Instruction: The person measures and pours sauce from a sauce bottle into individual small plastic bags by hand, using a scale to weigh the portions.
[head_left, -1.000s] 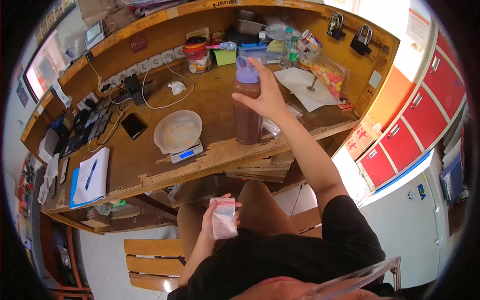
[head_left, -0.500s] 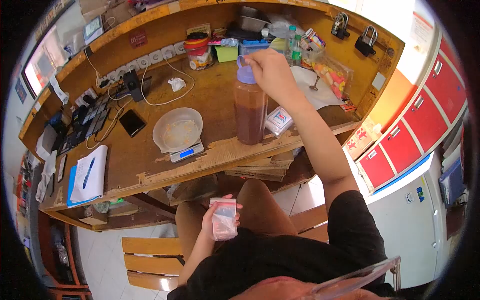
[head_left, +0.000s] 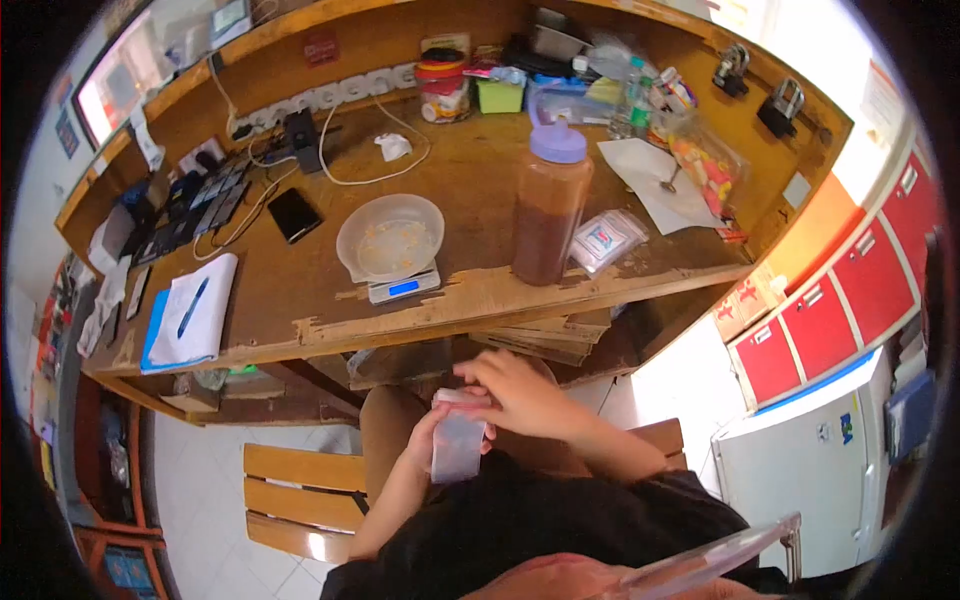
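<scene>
My left hand (head_left: 424,437) is closed round a stack of clear plastic bags (head_left: 458,446) with a reddish top edge, held above my lap. Over the top edge of the bags is my right hand (head_left: 512,392), its fingers partly bent and somewhat blurred; whether they pinch a bag cannot be made out. On the desk stands a bottle (head_left: 550,215) of brown contents with a purple lid. Right of it lies a packet of small bags (head_left: 607,241). A translucent bowl (head_left: 390,238) with small crumbs sits on a digital scale (head_left: 405,286) with a lit display.
The wooden desk (head_left: 480,180) carries a phone (head_left: 294,215), a notebook with a pen (head_left: 195,312), cables and a row of devices at left. Behind are jars and a green box (head_left: 500,97). A spoon (head_left: 670,182) lies on white paper at right. Red lockers (head_left: 835,320) stand beyond.
My right hand has let go of the bottle lid and come down to the bags in my left hand. The view has shifted, so the desk items appear further right.
</scene>
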